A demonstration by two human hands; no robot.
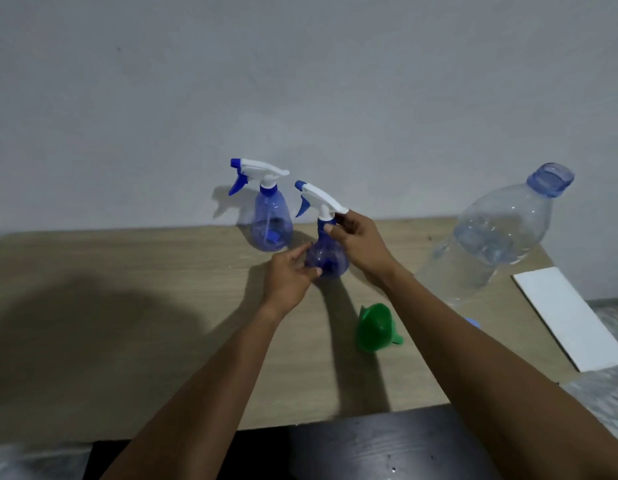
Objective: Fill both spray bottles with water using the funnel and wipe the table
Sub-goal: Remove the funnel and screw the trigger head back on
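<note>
Two blue see-through spray bottles with white and blue trigger heads stand at the back of the wooden table (127,306). The far spray bottle (271,220) stands alone by the wall. My left hand (290,275) grips the round body of the near spray bottle (330,259), and my right hand (361,242) holds its neck below the trigger head. A green funnel (375,327) lies on its side on the table between my forearms. A big clear water bottle (487,244), open at the top and partly full, stands at the right.
A white flat board (570,317) lies at the table's right edge. A small blue cap (473,322) shows beside my right forearm. The grey wall runs right behind the bottles. A dark surface (369,445) sits below the table's front edge.
</note>
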